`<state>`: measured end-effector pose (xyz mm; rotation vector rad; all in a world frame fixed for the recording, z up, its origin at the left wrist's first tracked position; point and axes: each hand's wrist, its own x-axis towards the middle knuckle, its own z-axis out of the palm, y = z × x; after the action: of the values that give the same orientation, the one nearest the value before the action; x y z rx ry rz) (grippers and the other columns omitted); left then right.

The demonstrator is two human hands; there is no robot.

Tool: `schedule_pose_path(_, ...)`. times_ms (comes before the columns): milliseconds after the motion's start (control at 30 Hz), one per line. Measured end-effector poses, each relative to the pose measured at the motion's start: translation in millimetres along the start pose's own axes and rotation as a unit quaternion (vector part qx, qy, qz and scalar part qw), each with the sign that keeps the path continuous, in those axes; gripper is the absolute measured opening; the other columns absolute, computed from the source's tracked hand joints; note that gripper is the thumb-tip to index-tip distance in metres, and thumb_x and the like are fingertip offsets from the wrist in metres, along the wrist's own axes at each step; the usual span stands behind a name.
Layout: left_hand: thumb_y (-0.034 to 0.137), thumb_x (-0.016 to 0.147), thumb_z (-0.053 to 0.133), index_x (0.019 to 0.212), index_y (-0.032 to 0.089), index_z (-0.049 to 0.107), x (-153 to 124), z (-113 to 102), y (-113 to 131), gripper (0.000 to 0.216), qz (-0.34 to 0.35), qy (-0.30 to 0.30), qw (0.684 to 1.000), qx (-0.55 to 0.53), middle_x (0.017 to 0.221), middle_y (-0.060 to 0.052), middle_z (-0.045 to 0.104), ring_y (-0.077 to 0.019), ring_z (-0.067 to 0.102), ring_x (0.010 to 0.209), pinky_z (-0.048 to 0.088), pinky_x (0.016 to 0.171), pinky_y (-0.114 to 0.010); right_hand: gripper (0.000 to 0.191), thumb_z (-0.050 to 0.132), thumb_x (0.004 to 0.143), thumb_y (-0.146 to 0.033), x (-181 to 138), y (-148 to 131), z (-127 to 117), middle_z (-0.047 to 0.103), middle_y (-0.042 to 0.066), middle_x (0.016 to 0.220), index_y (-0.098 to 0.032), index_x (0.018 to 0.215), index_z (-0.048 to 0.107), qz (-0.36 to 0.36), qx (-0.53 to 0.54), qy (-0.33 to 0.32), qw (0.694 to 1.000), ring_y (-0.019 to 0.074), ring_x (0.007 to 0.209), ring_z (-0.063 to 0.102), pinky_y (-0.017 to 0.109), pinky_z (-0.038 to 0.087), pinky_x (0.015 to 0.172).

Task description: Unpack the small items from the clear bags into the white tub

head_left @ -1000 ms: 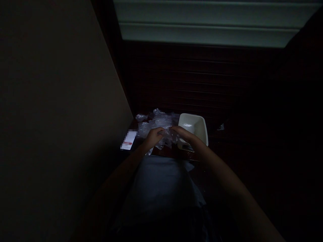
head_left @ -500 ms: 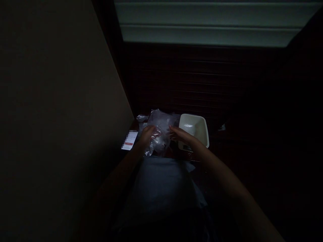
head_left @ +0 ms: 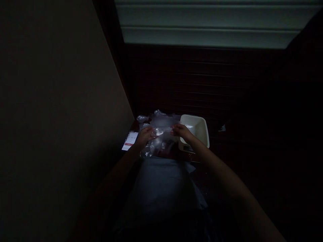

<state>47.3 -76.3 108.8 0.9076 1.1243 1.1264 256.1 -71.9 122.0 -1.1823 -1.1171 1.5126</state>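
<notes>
A clear plastic bag (head_left: pixel 159 131) is stretched between my two hands, its upper part drawn into a shiny band. My left hand (head_left: pixel 145 135) grips the band's left end, fingers closed. At the other end, my right hand (head_left: pixel 181 130) pinches the plastic, close to the left rim of a white plastic basin (head_left: pixel 207 134). More crumpled clear plastic (head_left: pixel 147 153) lies under and around the hands on the dark surface. In this dim light I cannot make out whether anything is inside the bag.
To the left lies a lit phone (head_left: pixel 130 141), partly pixelated. A pale wall (head_left: pixel 63 84) rises on that side. Dark slatted panelling (head_left: pixel 196 77) stands behind, under light slats (head_left: pixel 202 23). Grey cloth (head_left: pixel 164 181) is nearest me. A small pale scrap (head_left: pixel 222 128) sits right of the basin.
My right hand has gone from spread fingers beside the plastic to pinching it. The plastic between my hands is now pulled into a taut band. My left hand has shifted slightly left.
</notes>
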Motion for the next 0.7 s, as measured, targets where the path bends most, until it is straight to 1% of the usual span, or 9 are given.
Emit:
schedule_pose_path(67,0.026,0.06,0.064,0.079,0.013,0.053,-2,-1,3,0.025,-0.008,-0.018,1.0,-0.017,0.072,-0.002,0.058,-0.0118,0.057,0.062,0.05,0.059,-0.029,0.006,0.057,0.069,-0.017,1,-2,-3,0.056,0.0,0.06,-0.015,0.074,0.055,0.009,0.004,0.016,1.0,0.0094,0.056,0.056,0.027,0.05,0.061)
schedule_pose_path(167,0.034,0.065,0.06,0.085,0.014,0.053,-2,-1,6,0.03,-0.015,-0.054,0.997,-0.047,0.08,-0.005,0.059,-0.0128,0.058,0.063,0.049,0.058,-0.029,0.007,0.057,0.069,-0.017,1,-5,-5,0.056,0.0,0.059,-0.015,0.075,0.055,0.023,0.0,0.021,1.0,0.0095,0.055,0.056,0.026,0.05,0.06)
schedule_pose_path(233,0.042,0.066,0.058,0.086,0.014,0.053,-3,1,7,0.034,-0.012,-0.055,0.998,-0.038,0.082,-0.006,0.059,-0.013,0.058,0.063,0.048,0.056,-0.027,0.007,0.057,0.069,-0.017,0,-7,-5,0.055,0.0,0.058,-0.015,0.075,0.055,0.025,-0.005,0.02,0.999,0.0088,0.053,0.055,0.025,0.05,0.058)
schedule_pose_path(300,0.044,0.065,0.059,0.085,0.014,0.053,-4,2,8,0.037,-0.003,-0.045,0.999,0.003,0.08,-0.006,0.06,-0.0125,0.058,0.063,0.047,0.053,-0.025,0.006,0.056,0.07,-0.017,-1,-9,-4,0.055,-0.001,0.057,-0.015,0.075,0.055,0.018,-0.017,0.017,1.0,0.0082,0.051,0.055,0.024,0.049,0.056)
schedule_pose_path(400,0.041,0.06,0.065,0.083,0.015,0.054,-6,6,8,0.037,0.017,-0.024,0.997,0.071,0.077,-0.004,0.06,-0.0112,0.057,0.061,0.043,0.049,-0.02,0.005,0.055,0.07,-0.017,-3,-11,0,0.054,-0.002,0.056,-0.014,0.074,0.055,0.004,-0.037,0.008,0.999,0.0079,0.05,0.054,0.022,0.047,0.054)
schedule_pose_path(533,0.032,0.053,0.071,0.082,0.016,0.054,-4,7,4,0.038,0.045,-0.005,0.994,0.097,0.075,-0.002,0.06,-0.0106,0.056,0.058,0.041,0.05,-0.021,0.008,0.057,0.069,-0.021,-5,-13,7,0.052,-0.002,0.053,-0.014,0.068,0.054,-0.018,-0.053,-0.011,0.998,0.0077,0.049,0.053,0.022,0.046,0.054)
schedule_pose_path(600,0.03,0.052,0.071,0.079,0.015,0.054,-2,5,1,0.036,0.053,-0.014,0.993,0.109,0.072,-0.002,0.059,-0.0111,0.056,0.058,0.042,0.052,-0.022,0.011,0.058,0.068,-0.024,-4,-14,8,0.052,-0.002,0.053,-0.014,0.066,0.054,-0.025,-0.063,-0.008,0.998,0.0079,0.049,0.052,0.022,0.046,0.053)
schedule_pose_path(700,0.027,0.051,0.072,0.077,0.014,0.056,0,-1,-3,0.033,0.058,-0.034,0.99,0.122,0.071,-0.002,0.059,-0.0118,0.056,0.061,0.043,0.055,-0.023,0.016,0.061,0.065,-0.029,-2,-13,3,0.053,-0.002,0.054,-0.014,0.066,0.055,-0.026,-0.065,0.005,0.998,0.008,0.05,0.051,0.022,0.046,0.053)
